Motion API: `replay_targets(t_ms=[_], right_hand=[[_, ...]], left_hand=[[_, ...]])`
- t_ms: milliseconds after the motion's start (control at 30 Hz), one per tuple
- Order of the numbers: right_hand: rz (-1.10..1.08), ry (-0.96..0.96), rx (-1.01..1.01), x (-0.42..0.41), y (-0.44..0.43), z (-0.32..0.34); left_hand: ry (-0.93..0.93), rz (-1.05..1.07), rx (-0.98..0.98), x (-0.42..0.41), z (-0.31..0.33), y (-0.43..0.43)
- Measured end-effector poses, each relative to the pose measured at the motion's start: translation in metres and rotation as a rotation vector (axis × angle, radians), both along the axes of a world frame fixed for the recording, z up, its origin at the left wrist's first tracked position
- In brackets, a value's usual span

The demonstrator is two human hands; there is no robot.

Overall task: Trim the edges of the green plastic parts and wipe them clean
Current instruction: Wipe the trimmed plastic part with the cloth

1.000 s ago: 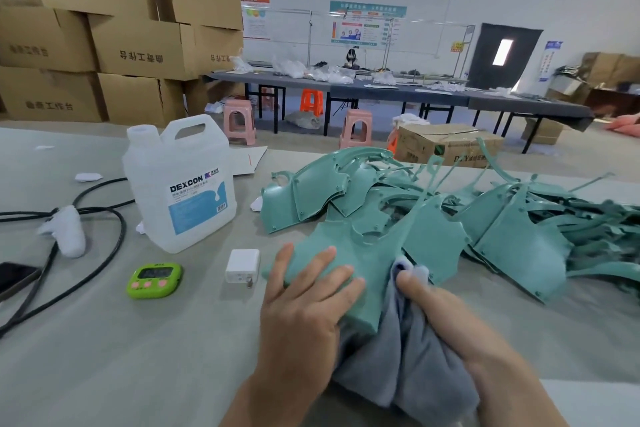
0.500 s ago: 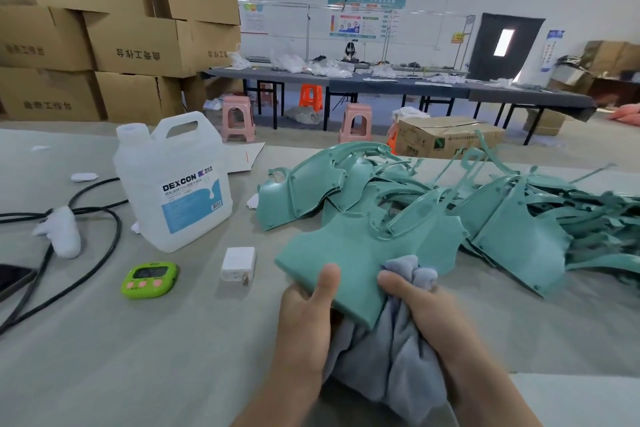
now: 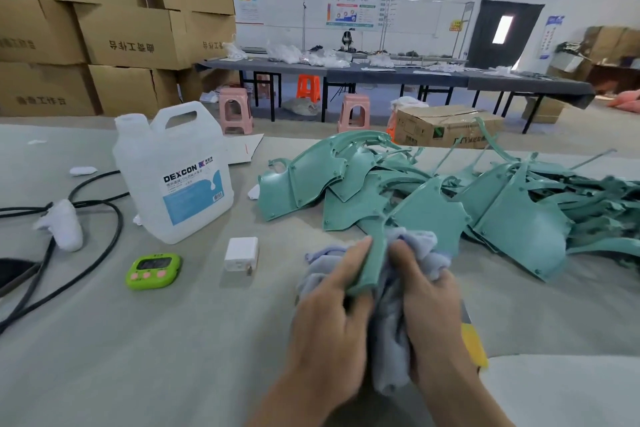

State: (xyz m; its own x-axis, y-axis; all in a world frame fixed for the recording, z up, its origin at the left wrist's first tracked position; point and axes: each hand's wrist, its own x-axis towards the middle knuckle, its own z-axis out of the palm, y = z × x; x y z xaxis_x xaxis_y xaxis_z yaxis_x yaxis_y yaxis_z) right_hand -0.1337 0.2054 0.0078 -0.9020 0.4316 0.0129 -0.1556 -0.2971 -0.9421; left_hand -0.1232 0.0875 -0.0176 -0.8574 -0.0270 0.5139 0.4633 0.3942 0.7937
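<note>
A green plastic part (image 3: pixel 372 262) stands on edge between my two hands, its wider panel (image 3: pixel 429 218) reaching up to the right. My left hand (image 3: pixel 332 319) grips its lower edge, thumb along the left side. My right hand (image 3: pixel 431 308) holds a bunched grey cloth (image 3: pixel 420 246) against the part's right face. More grey cloth (image 3: pixel 389 357) hangs below between my hands. A pile of green parts (image 3: pixel 519 204) and thin green strips lies behind on the grey table (image 3: pixel 138 357).
A white DEXCON jug (image 3: pixel 173 177) stands at the left. In front of it lie a green timer (image 3: pixel 152 270) and a white charger (image 3: pixel 241 254). Black cables (image 3: pixel 86 253) loop at the far left. A yellow object (image 3: pixel 474 347) shows behind my right wrist.
The green part has turned from lying flat under my left palm to standing on edge. My left hand now grips it from the left, and the cloth has moved up its right side.
</note>
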Motion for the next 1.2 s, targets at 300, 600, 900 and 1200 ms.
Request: replay_targets(t_ms=[300,600,900,1200], right_hand=[[0.235,0.164,0.341,-0.001,0.002,-0.002],[0.226,0.22,0.601,-0.002,0.001,-0.017],[0.079,-0.023,1.04,-0.011,0.022,-0.023],[-0.18,0.466,1.206,0.007,0.011,-0.014]], left_hand=[[-0.182,-0.029,0.371,-0.007,-0.004,-0.004],[-0.094,0.048,0.296,-0.01,-0.003,-0.006],[0.224,0.177,0.27,-0.006,0.023,-0.027],[-0.289,0.105,1.233,-0.033,0.017,-0.04]])
